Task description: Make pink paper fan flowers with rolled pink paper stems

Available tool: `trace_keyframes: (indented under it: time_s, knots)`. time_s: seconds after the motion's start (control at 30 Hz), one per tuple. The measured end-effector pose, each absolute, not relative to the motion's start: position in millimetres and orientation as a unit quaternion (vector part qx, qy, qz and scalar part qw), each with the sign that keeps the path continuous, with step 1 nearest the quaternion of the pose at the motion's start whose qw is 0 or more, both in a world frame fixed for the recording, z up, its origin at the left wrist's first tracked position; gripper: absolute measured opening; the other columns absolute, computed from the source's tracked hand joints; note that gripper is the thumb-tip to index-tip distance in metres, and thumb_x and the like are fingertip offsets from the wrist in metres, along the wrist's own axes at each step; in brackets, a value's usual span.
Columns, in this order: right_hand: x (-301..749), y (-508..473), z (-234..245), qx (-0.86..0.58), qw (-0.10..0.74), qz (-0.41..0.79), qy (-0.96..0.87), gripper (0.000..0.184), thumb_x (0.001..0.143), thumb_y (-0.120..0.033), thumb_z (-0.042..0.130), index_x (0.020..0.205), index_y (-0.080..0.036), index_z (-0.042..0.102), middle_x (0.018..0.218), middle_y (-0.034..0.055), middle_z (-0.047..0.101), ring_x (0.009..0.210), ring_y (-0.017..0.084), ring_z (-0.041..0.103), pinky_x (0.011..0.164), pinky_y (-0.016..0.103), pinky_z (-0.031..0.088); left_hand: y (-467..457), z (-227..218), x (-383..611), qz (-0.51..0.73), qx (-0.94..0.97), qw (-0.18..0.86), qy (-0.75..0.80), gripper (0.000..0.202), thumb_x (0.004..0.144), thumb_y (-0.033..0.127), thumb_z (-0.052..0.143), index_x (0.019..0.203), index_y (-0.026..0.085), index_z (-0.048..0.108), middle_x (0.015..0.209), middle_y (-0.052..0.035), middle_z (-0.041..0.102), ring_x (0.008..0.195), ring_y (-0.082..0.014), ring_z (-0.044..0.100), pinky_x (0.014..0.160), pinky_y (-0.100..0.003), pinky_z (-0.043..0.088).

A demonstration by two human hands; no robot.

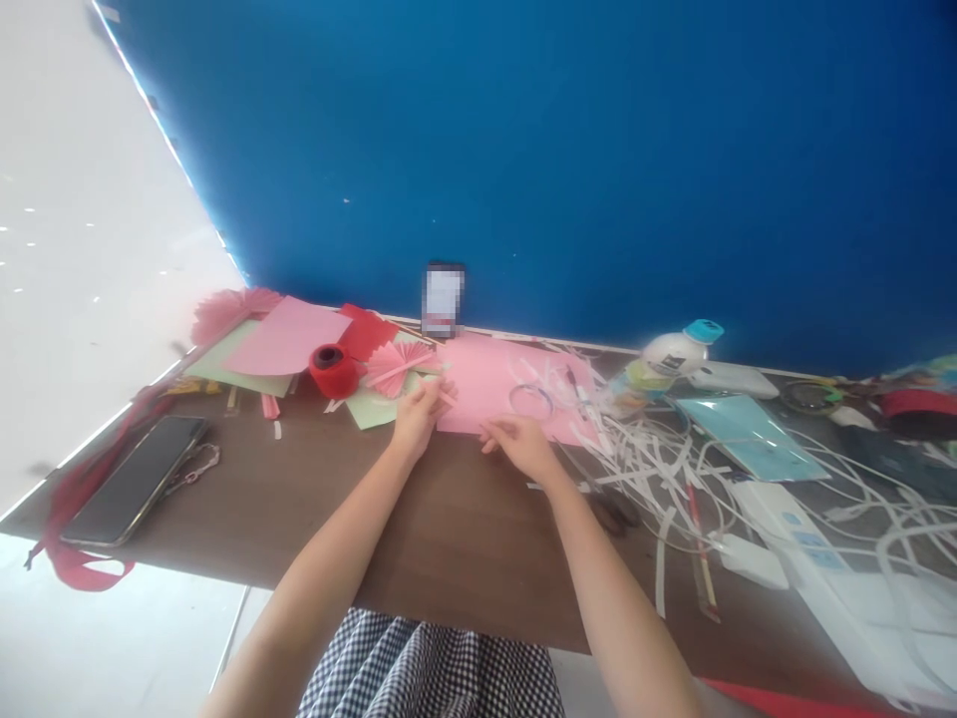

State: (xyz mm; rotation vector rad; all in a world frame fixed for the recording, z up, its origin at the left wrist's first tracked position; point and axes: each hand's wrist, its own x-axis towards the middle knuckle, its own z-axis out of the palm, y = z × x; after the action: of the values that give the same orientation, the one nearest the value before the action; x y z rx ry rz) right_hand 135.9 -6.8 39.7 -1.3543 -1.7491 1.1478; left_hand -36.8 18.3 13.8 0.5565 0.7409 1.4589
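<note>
A pink pleated paper fan spreads out at the middle of the table. My left hand is closed at its lower right side, pinching folded pink paper that shows beyond the fingers. To the right, my right hand hovers by the near edge of a large pink sheet, its fingertips pressed together; whatever they hold is too small to make out. A ring-shaped roll of clear tape lies on that sheet, close to the right hand. Left of the fan stands a red roll.
Coloured paper sheets and another pleated fan lie at the back left. A phone rests at the left. White paper strips and cables, a bottle and a power strip crowd the right. A blue partition rises behind.
</note>
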Motion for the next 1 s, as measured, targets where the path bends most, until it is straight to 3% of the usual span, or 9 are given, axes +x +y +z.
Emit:
trace_keyframes:
  time_s: [0.37, 0.47, 0.63, 0.67, 0.73, 0.83, 0.93, 1.0]
  knots:
    - [140, -8, 41, -0.509, 0.296, 0.434, -0.682, 0.033, 0.073, -0.046, 0.051, 0.066, -0.015, 0.060, 0.063, 0.0031, 0.064, 0.049, 0.013, 0.059, 0.061, 0.026, 0.046, 22, 14, -42, 0.623, 0.285, 0.629, 0.367, 0.036, 0.076, 0.041, 0.052, 0.091, 0.010, 0.060, 0.096, -0.0150, 0.064, 0.090, -0.0229, 0.061, 0.084, -0.038, 0.045]
    - [144, -5, 41, -0.536, 0.317, 0.405, -0.670, 0.033, 0.074, -0.046, 0.051, 0.069, -0.015, 0.061, 0.061, 0.0031, 0.064, 0.049, 0.013, 0.058, 0.062, 0.027, 0.047, 23, 18, -54, 0.652, 0.369, 0.489, 0.448, 0.042, 0.079, 0.046, 0.043, 0.102, 0.013, 0.057, 0.102, -0.0130, 0.062, 0.098, -0.0233, 0.057, 0.088, -0.040, 0.040]
    - [145, -2, 38, -0.557, 0.352, 0.377, -0.651, 0.037, 0.074, -0.049, 0.048, 0.075, -0.016, 0.062, 0.055, 0.0022, 0.062, 0.054, 0.016, 0.060, 0.067, 0.029, 0.047, 27, 12, -80, 0.560, 0.556, 0.107, 0.605, 0.030, 0.075, 0.024, 0.049, 0.103, 0.017, 0.059, 0.122, -0.0116, 0.049, 0.124, -0.0262, 0.030, 0.103, -0.042, 0.016]
    - [144, -2, 37, -0.555, 0.344, 0.382, -0.654, 0.037, 0.074, -0.049, 0.048, 0.075, -0.016, 0.062, 0.054, 0.0020, 0.062, 0.055, 0.016, 0.060, 0.066, 0.029, 0.046, 28, 9, -83, 0.528, 0.572, 0.068, 0.624, 0.031, 0.075, 0.019, 0.048, 0.103, 0.017, 0.058, 0.122, -0.0123, 0.049, 0.125, -0.0273, 0.028, 0.103, -0.044, 0.013]
    - [142, -2, 34, -0.550, 0.333, 0.388, -0.660, 0.036, 0.074, -0.049, 0.047, 0.075, -0.016, 0.062, 0.052, 0.0016, 0.061, 0.053, 0.016, 0.060, 0.064, 0.029, 0.046, 30, 2, -87, 0.462, 0.599, 0.029, 0.653, 0.031, 0.073, 0.012, 0.044, 0.098, 0.018, 0.061, 0.112, -0.0126, 0.056, 0.117, -0.0286, 0.038, 0.102, -0.047, 0.011]
    - [140, -1, 26, -0.546, 0.352, 0.383, -0.657, 0.035, 0.074, -0.046, 0.047, 0.078, -0.015, 0.061, 0.058, 0.0028, 0.063, 0.050, 0.015, 0.058, 0.061, 0.029, 0.047, 32, -3, -89, 0.395, 0.632, 0.012, 0.667, 0.032, 0.071, 0.007, 0.041, 0.089, 0.019, 0.064, 0.093, -0.0109, 0.064, 0.092, -0.0258, 0.055, 0.099, -0.045, 0.018]
    - [140, 1, 17, -0.566, 0.376, 0.364, -0.637, 0.032, 0.075, -0.044, 0.047, 0.080, -0.015, 0.059, 0.067, 0.0049, 0.065, 0.051, 0.014, 0.059, 0.060, 0.028, 0.048, 31, -3, -88, 0.394, 0.610, 0.033, 0.687, 0.029, 0.071, 0.009, 0.041, 0.083, 0.018, 0.066, 0.081, -0.0103, 0.065, 0.080, -0.0250, 0.057, 0.085, -0.039, 0.035]
    - [141, 2, 14, -0.585, 0.380, 0.350, -0.625, 0.031, 0.075, -0.042, 0.046, 0.080, -0.015, 0.059, 0.070, 0.0054, 0.065, 0.050, 0.014, 0.059, 0.057, 0.028, 0.048, 31, -1, -89, 0.409, 0.587, 0.054, 0.696, 0.027, 0.073, 0.013, 0.041, 0.082, 0.018, 0.066, 0.077, -0.0104, 0.065, 0.079, -0.0254, 0.056, 0.074, -0.035, 0.040]
